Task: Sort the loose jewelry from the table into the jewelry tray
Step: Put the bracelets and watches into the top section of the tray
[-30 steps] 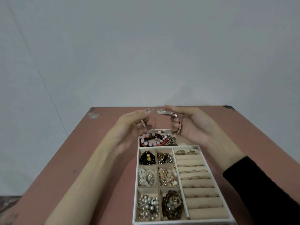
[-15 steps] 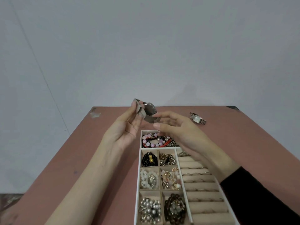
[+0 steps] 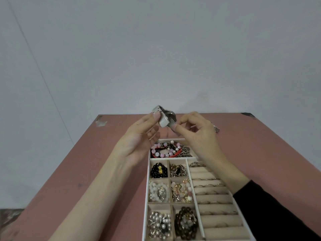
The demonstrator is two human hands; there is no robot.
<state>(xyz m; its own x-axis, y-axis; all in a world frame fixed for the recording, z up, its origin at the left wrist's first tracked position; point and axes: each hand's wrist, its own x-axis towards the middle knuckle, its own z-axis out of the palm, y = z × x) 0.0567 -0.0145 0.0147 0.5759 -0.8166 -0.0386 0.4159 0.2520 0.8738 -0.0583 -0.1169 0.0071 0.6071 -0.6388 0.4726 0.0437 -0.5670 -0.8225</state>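
Pinching the watch [image 3: 164,119] by its strap, left hand [image 3: 139,138] and right hand [image 3: 197,134] hold it above the tray's [image 3: 148,192] far end. Behind the right hand, a metal piece [image 3: 216,129] on the tabletop [image 3: 104,162] is mostly hidden. The tray's near edge is cut off.

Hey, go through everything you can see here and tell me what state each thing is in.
silver watch: held up off the table between both hands.
left hand: pinches one end of the band.
right hand: pinches the other end.
jewelry tray: uncovered on the table, left compartments filled.
second watch: loose on the table, partly hidden behind the right hand.
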